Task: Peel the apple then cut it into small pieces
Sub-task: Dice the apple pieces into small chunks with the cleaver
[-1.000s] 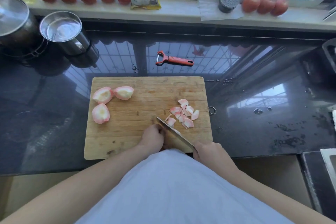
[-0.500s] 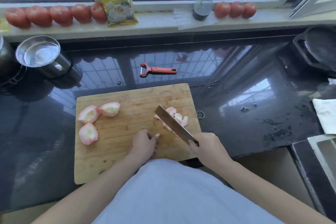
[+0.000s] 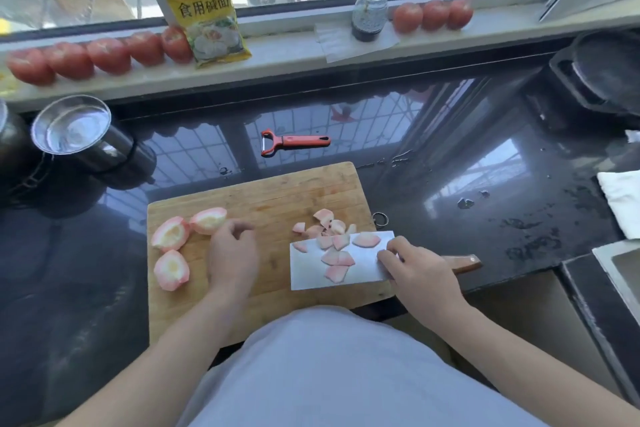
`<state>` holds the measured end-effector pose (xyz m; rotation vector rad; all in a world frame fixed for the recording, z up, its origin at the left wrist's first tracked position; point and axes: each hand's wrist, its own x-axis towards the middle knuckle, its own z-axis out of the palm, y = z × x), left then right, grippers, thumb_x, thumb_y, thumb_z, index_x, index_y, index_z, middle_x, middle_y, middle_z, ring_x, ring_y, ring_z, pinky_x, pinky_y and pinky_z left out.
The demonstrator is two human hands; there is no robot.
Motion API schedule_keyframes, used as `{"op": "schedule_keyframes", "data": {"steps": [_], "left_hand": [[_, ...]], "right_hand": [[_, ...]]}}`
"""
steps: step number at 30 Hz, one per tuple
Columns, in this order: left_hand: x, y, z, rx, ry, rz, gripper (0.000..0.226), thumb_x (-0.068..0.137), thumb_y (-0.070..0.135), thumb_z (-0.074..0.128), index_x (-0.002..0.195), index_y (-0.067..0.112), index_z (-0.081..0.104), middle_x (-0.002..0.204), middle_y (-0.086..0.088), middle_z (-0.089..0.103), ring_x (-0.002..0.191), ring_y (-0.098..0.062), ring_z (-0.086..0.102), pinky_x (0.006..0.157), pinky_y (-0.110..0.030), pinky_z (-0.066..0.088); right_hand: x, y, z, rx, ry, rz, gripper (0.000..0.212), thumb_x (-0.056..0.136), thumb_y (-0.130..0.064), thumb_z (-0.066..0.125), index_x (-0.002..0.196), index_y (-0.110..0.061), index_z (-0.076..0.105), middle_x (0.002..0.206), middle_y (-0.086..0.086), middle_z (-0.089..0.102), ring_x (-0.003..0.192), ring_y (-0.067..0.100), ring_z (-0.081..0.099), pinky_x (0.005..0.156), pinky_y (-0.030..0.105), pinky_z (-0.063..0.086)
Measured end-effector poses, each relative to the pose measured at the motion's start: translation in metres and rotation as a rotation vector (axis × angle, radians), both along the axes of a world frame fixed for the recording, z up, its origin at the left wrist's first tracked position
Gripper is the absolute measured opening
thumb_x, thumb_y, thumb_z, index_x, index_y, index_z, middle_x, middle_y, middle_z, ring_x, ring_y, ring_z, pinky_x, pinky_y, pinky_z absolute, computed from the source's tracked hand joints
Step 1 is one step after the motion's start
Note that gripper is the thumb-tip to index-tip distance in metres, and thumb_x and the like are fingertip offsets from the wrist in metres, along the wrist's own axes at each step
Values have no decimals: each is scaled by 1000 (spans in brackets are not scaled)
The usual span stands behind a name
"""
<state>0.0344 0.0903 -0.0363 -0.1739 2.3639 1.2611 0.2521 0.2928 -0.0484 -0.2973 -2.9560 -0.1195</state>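
Head view, items as they lie. Wooden cutting board (image 3: 263, 198) on the dark counter (image 3: 450, 184). Three peeled apple quarters (image 3: 171, 269) at the board's left end. My left hand (image 3: 232, 255) hovers just beside the upper quarters, fingers loosely curled, gripping nothing. Cleaver (image 3: 341, 262) lying flat over the board's right end, broad blade face up, several small apple pieces (image 3: 334, 258) resting on it; more pieces on the board just behind the blade. My right hand (image 3: 420, 274) is wrapped round the cleaver where blade meets wooden handle, fingertips on the blade. Red peeler (image 3: 294, 142) on the counter behind the board, apart from it. Steel pot (image 3: 74, 133) far left. Tomatoes (image 3: 104, 55), yellow packet (image 3: 206, 14) and spray bottle (image 3: 369, 7) on the windowsill.
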Motion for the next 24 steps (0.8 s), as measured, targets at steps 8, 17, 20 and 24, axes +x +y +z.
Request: {"op": "schedule_keyframes", "data": {"steps": [8, 17, 20, 24], "left_hand": [[56, 44, -20, -281, 543, -1365, 47, 103, 39, 30, 147, 29, 46, 155, -8, 38, 142, -36, 29, 115, -52, 29], [26, 57, -31, -284, 610, -1625, 63, 107, 48, 3, 163, 29, 22, 171, 7, 17, 159, -21, 4, 128, -41, 2], [17, 64, -37, -331, 656, -1618, 56, 112, 43, 11, 164, 27, 21, 171, 8, 20, 159, -19, 5, 129, -40, 2], [7, 73, -43, -396, 697, -1638, 54, 112, 43, 13, 162, 27, 26, 169, 9, 25, 159, -17, 7, 127, -35, -4]], "right_hand": [[-26, -15, -3, -3, -50, -13, 50, 50, 2, 67, 86, -18, 39, 69, 1, 48, 41, 18, 38, 45, 27, 24], [-20, -14, 5, 67, 77, 52, 23, 63, 5, 44, 63, -18, 44, 62, 1, 41, 44, 18, 35, 46, 28, 22], [-14, -12, 7, 76, 48, 36, 26, 58, 7, 50, 64, -17, 43, 63, 2, 40, 46, 19, 33, 46, 30, 22], [-1, -12, 5, 60, 56, 19, 25, 64, 8, 36, 65, -17, 41, 63, 2, 37, 55, 19, 16, 50, 31, 16]]}}
